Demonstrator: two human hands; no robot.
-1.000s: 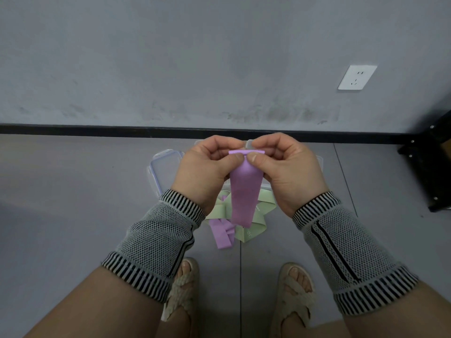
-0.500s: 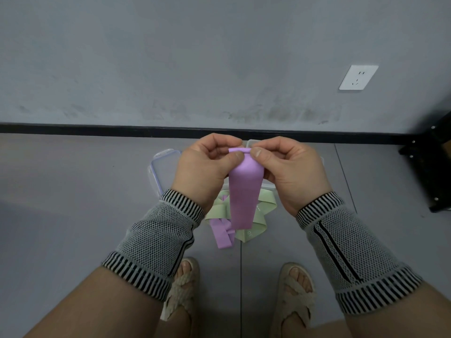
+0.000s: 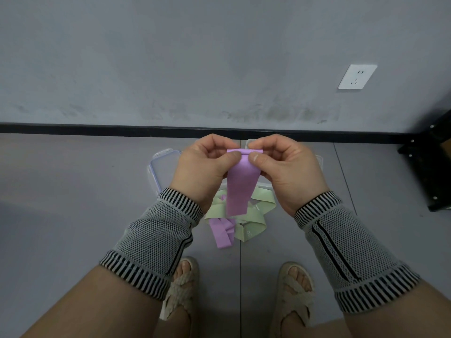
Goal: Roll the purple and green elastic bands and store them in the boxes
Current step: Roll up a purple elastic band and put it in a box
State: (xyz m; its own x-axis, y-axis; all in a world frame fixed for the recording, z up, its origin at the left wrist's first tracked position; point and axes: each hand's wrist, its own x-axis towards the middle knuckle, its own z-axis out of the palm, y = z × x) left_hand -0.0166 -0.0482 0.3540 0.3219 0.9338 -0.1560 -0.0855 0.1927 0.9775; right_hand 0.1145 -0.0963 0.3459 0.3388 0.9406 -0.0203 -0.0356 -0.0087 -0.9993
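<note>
A purple elastic band (image 3: 240, 184) hangs in front of me, its top edge folded over into a small roll. My left hand (image 3: 205, 167) and my right hand (image 3: 283, 167) pinch that top edge from both sides with thumbs and fingers. Below on the floor lie pale green bands (image 3: 258, 203) tangled with another purple band (image 3: 222, 231). A clear plastic box lid (image 3: 162, 167) lies to the left behind my left hand. Parts of clear boxes (image 3: 264, 187) show behind my hands; their insides are hidden.
The grey floor meets a grey wall with a black skirting strip (image 3: 97, 129). A white wall socket (image 3: 357, 76) is at the upper right. A black metal frame (image 3: 432, 167) stands at the right edge. My sandalled feet (image 3: 181, 289) are below the bands.
The top of the purple band has been rolled a little further between my fingers. My hands stay in about the same place.
</note>
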